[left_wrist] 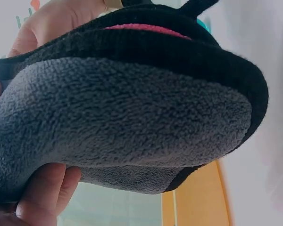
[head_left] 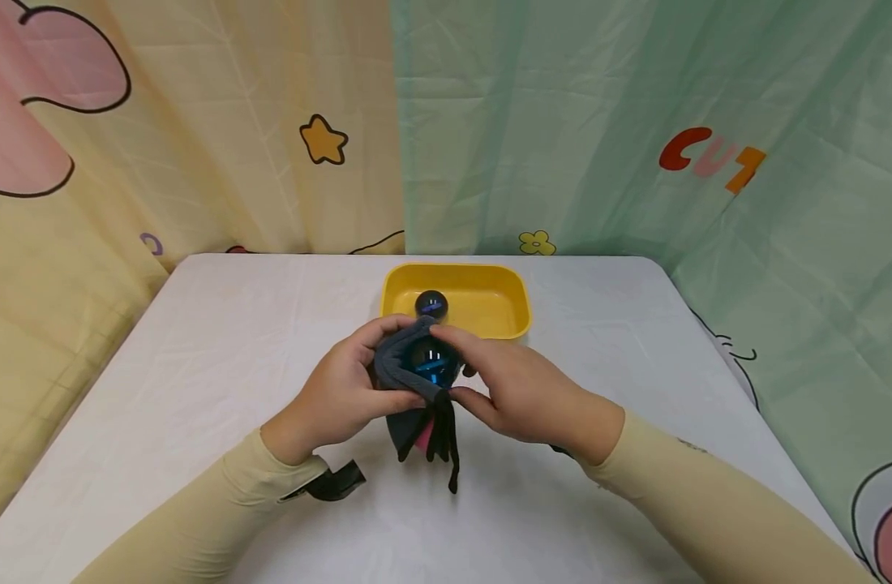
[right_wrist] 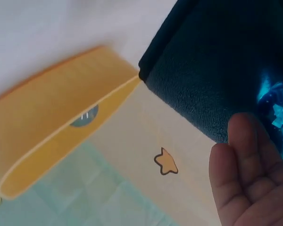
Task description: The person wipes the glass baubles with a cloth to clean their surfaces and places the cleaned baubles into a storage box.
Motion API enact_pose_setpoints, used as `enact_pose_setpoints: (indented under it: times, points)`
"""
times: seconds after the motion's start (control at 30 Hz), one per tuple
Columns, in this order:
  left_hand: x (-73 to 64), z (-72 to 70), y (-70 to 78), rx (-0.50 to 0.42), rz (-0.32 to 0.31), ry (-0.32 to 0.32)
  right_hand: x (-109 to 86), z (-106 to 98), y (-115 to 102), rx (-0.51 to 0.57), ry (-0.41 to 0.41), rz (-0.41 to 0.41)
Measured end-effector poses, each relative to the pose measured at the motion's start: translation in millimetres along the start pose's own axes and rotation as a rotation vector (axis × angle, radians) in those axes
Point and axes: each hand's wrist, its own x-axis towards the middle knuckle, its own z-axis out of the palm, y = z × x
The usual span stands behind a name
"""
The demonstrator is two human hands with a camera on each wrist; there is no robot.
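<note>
Grey fleecy cloth [head_left: 397, 365] with black edging wraps a glossy blue ball [head_left: 433, 362] near the middle of the head view. At nine o'clock from the ball, the left hand [head_left: 344, 389] grips the cloth, thumb below and fingers above. At three o'clock, the right hand [head_left: 522, 388] curves thumb and fingers around the ball; whether the fingertips also grip the cloth's edge, I cannot tell. Black strands [head_left: 442, 438] hang at six o'clock beside a pink patch [head_left: 424, 438]. Toward twelve o'clock sits a yellow tray [head_left: 493, 304] on the white table [head_left: 220, 341], with a smaller dark ball [head_left: 431, 305] near its nine o'clock side.

From the left wrist, grey fleece fills most of the view, with a pink strip [left_wrist: 148, 29] near twelve o'clock. Fingers [left_wrist: 42, 193] press into the fold at seven o'clock.

From the right wrist, the cloth hangs at one o'clock and the blue ball gleams at three, partly cut off by the frame. Right-hand fingers lie just beside it at four. The tray stands toward nine, the dark ball inside it.
</note>
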Motion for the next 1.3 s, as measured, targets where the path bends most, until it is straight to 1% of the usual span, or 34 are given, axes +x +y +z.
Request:
enact_pose_setpoints:
  times: [0.07,0.13,0.2,0.27,0.3,0.37,0.47,0.53,0.6,0.63,0.73,0.8,0.9,1.03,1.1,1.13,1.2,1.23,1.3]
  points:
    - [-0.1,0.1,0.2,-0.007,-0.001,-0.004,0.9,-0.4,-0.1,-0.105,0.024,-0.042]
    - [0.0,0.6,0.7,-0.013,0.0,-0.01,1.1,-0.5,0.1,-0.175,0.042,-0.065]
    - [0.0,1.3,1.2,-0.018,0.001,-0.016,0.7,-1.1,-0.5,-0.209,0.057,-0.074]
    - [-0.4,1.6,1.4,-0.014,0.005,-0.021,0.2,-1.3,-0.1,-0.205,0.059,-0.075]
    - [-0.6,1.9,1.5,-0.013,0.006,-0.025,0.0,-1.2,0.3,-0.184,0.048,-0.062]
    - [-0.7,2.5,1.8,-0.005,0.008,-0.032,-0.2,-1.0,1.0,-0.094,0.015,-0.014]
    - [-0.6,3.8,2.3,0.029,0.01,-0.034,0.4,0.5,2.7,0.123,-0.046,0.099]
    - [-0.8,4.5,2.1,0.049,0.008,-0.036,0.9,2.3,3.6,0.256,-0.068,0.169]
    - [-1.2,4.8,1.4,0.063,0.004,-0.035,1.9,4.4,4.4,0.331,-0.071,0.199]
    - [-1.5,4.6,0.7,0.067,0.003,-0.033,2.1,5.5,4.4,0.344,-0.065,0.203]
    - [-1.7,2.9,-1.3,0.072,0.005,-0.022,2.6,6.8,3.9,0.328,-0.05,0.169]
    - [-1.4,1.2,-2.5,0.07,0.01,-0.008,2.6,5.5,2.7,0.286,-0.044,0.14]
    - [-0.3,-1.1,-2.5,0.045,0.009,0.006,3.0,2.1,0.5,0.146,-0.04,0.084]
    - [0.3,-1.9,-1.0,0.009,-0.001,0.001,3.9,-0.5,-1.7,-0.093,-0.016,0.017]
    - [0.3,-1.3,0.0,-0.007,-0.005,-0.007,4.0,-0.4,-2.0,-0.143,-0.008,0.001]
    - [0.0,-1.0,0.4,-0.008,-0.006,-0.01,3.9,-0.3,-2.1,-0.148,-0.006,0.0]
    - [-0.3,-0.1,1.3,-0.014,-0.005,-0.016,3.3,-0.3,-2.3,-0.105,-0.019,0.031]
    - [-0.4,0.4,1.7,-0.012,-0.003,-0.017,3.1,-0.2,-2.4,-0.066,-0.025,0.05]
    - [-0.7,1.6,1.5,-0.002,-0.001,-0.019,2.9,0.9,-1.3,0.058,-0.043,0.101]
